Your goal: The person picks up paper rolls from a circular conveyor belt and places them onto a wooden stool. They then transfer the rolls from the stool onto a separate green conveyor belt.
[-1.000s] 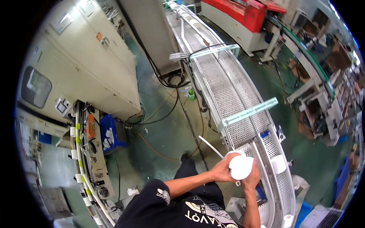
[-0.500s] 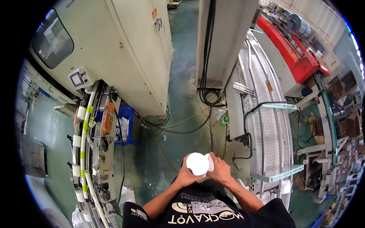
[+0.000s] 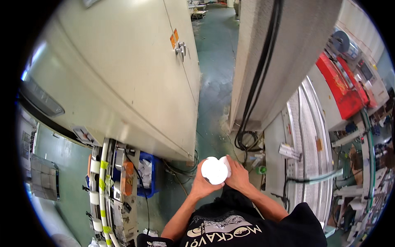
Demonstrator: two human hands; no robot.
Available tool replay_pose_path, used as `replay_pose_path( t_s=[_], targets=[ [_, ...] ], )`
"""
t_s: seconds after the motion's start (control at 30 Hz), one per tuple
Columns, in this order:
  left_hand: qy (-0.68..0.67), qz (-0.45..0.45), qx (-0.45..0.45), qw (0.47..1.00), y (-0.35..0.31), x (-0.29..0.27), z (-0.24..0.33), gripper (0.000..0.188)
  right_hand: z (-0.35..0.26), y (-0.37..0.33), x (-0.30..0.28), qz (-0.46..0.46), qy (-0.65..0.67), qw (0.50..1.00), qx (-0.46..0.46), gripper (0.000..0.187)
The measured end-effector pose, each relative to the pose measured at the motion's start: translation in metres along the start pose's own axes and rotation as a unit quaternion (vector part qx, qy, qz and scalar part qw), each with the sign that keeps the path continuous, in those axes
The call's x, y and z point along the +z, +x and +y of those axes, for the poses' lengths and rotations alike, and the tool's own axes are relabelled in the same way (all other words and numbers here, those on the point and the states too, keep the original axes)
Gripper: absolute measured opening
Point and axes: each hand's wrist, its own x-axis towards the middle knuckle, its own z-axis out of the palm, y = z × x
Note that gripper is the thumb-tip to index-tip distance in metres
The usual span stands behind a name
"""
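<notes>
I hold a white paper roll (image 3: 214, 170) in front of my chest with both hands, its round flat end turned toward the camera. My left hand (image 3: 200, 185) grips it from the left and below. My right hand (image 3: 237, 177) wraps around its right side. A second white edge shows behind the roll at its upper right, so there may be two rolls pressed together. Both forearms rise from the lower edge over my black shirt.
A large cream machine cabinet (image 3: 123, 82) fills the left, a grey column (image 3: 279, 53) with black cables stands ahead. A perforated metal conveyor (image 3: 310, 140) curves along the right beside a red machine (image 3: 341, 90). A blue bin (image 3: 146, 175) and a taped rail lie lower left.
I have turned left, away from the conveyor, carrying the roll; the cabinet and column now fill the view. Both hands keep their hold on the roll.
</notes>
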Motion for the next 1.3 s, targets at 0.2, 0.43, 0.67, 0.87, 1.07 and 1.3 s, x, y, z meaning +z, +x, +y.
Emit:
replay_pose_path(
  t_s=[0.2, 0.43, 0.67, 0.87, 1.07, 1.3],
  targets=[
    [0.037, 0.025, -0.024, 0.999, 0.206, -0.042, 0.051, 0.098, -0.006, 0.213, -0.031, -0.003, 0.045, 0.999, -0.023, 0.086],
    [-0.025, -0.044, -0.025, 0.998, 0.462, -0.08, 0.021, 0.096, 0.029, 0.435, -0.026, 0.028, 0.074, 0.996, 0.041, 0.093],
    [0.094, -0.332, -0.121, 0.931, 0.771, -0.072, 0.04, 0.106, 0.087, 0.63, -0.041, 0.112, 0.144, 0.945, 0.27, 0.078],
    [0.167, -0.526, -0.093, 0.829, 0.946, -0.011, 0.033, 0.109, 0.103, 0.731, -0.072, 0.208, 0.219, 0.87, 0.389, 0.076],
    [0.139, -0.572, -0.042, 0.807, 1.072, 0.037, 0.014, 0.102, 0.159, 0.837, -0.098, 0.244, 0.217, 0.835, 0.444, 0.077],
    [0.099, -0.518, -0.084, 0.845, 1.225, 0.028, 0.025, 0.105, 0.209, 1.001, -0.131, 0.215, 0.166, 0.853, 0.446, 0.078]
  ],
)
